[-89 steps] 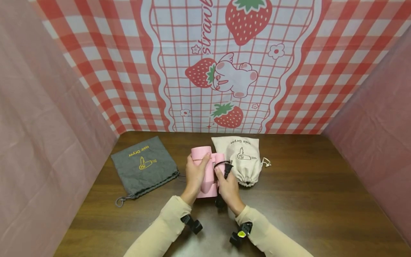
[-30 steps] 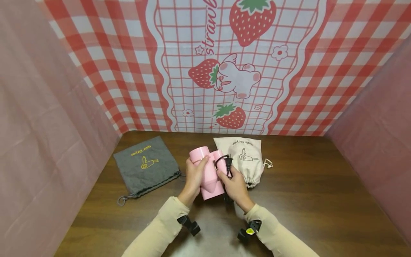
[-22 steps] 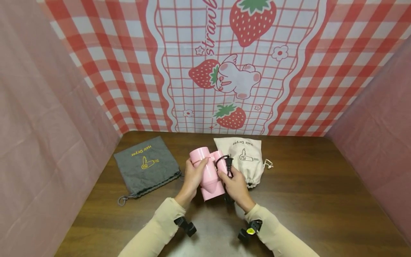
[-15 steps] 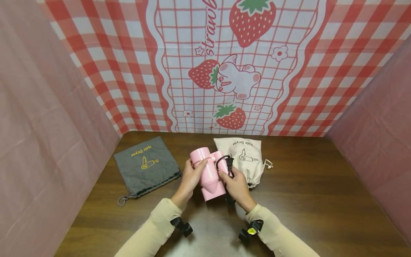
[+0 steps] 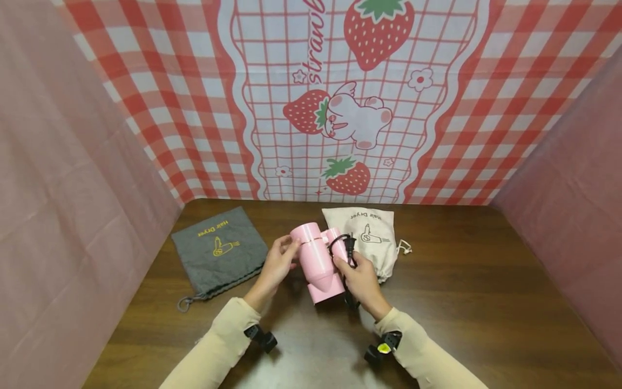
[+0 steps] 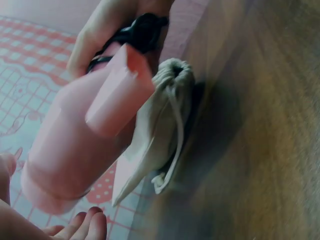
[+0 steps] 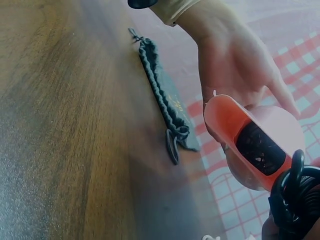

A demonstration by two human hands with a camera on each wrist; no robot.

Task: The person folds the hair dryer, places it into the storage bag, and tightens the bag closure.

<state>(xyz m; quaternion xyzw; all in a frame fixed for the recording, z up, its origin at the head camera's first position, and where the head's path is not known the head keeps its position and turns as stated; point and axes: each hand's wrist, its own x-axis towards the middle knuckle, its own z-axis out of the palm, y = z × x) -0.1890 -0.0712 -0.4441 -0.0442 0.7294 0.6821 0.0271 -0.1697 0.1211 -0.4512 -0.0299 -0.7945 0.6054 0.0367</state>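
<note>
A pink hair dryer with a folded handle is held up over the table. My right hand grips its handle together with the bundled black cord. Just left of the barrel is my left hand, its fingers parted and relaxed. In the left wrist view the left fingertips are close to the barrel's end, apart from it or barely touching; I cannot tell which. The right wrist view looks into the dryer's flat nozzle, with the left palm behind.
A flat grey drawstring bag printed "Hair Dryer" lies at the left of the wooden table. Behind the right hand lies a beige drawstring bag, bulging in the left wrist view. A checked strawberry cloth hangs at the back.
My left hand has let go of the dryer's barrel and drawn away to the left. The dryer has tilted and shifted slightly right, staying in my right hand.
</note>
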